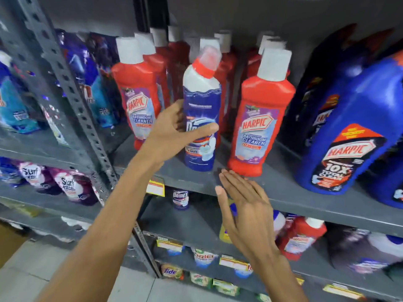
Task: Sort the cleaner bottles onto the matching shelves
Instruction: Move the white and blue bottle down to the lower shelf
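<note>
A blue Domex bottle (201, 110) with a white neck and red collar stands on the grey upper shelf (283, 192), between red Harpic bathroom cleaner bottles (259, 123). My left hand (174, 131) wraps around its left side, thumb across the label. My right hand (244, 203) hovers flat and empty below the shelf edge, fingers pointing up at the base of a red bottle. More red Harpic bottles (139, 94) stand in rows behind and to the left.
Large blue Harpic jugs (349, 131) fill the shelf's right end. A perforated metal upright (72, 88) divides off the left bay with pouches and Surf packs (69, 184). Lower shelves hold a Domex bottle (180, 198), a red Harpic bottle (301, 236) and detergent packs.
</note>
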Demonstrator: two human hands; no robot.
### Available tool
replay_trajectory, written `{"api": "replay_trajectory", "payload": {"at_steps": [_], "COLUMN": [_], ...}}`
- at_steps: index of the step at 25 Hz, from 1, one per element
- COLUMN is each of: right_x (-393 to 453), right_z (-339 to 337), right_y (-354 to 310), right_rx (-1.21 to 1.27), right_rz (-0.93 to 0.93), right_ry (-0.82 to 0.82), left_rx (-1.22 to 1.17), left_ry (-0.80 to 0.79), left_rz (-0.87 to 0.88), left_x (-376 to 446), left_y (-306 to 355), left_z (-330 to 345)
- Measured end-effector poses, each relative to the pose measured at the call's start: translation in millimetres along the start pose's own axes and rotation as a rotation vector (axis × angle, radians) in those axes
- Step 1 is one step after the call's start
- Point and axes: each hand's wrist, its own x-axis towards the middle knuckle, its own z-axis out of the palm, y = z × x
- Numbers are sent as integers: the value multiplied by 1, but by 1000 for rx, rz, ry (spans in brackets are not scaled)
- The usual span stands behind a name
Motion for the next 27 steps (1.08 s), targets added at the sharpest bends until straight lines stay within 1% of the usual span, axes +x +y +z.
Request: {"api": "replay_trajectory", "payload": {"at_steps": [2,5,7,8,10,12,15,16,19,23,27], "right_x": [0,2,3,3,3,2,0,0,1,4,2], "right_z": [9,17,18,18,17,18,18,19,17,18,19], "right_y": [-3,-5,-5,-4,-2,-1,-1,-1,-1,-3,-2], "right_rx": [-8,-31,-43,-43,-27,-27,-34,-39,-63,-59,-63], "right_rz": [40,34,8,-2,-6,-5,-21,-21,-16,-24,-15], "right_ry": [100,206,226,230,233,232,213,204,228,238,236], "left_rx": [-73,-173,-212,-206,-151,-83,-63,-48,49,84,161], "left_ry": [-48,-5,66,83,31,-73,-125,-138,-148,-169,-221], "left_rz": [13,77,139,139,86,-32,-292,-343,-348,-372,-429], "left_x": [2,-17,-47,-64,-104,-144,-175,-177,-159,-120,-89], "left_y": [1,11,18,20,13,-18,-88,-113,-183,-249,-283], "left_z": [-5,-15,-31,-42,-61,-67,-55,-48,-36,-25,-24]}}
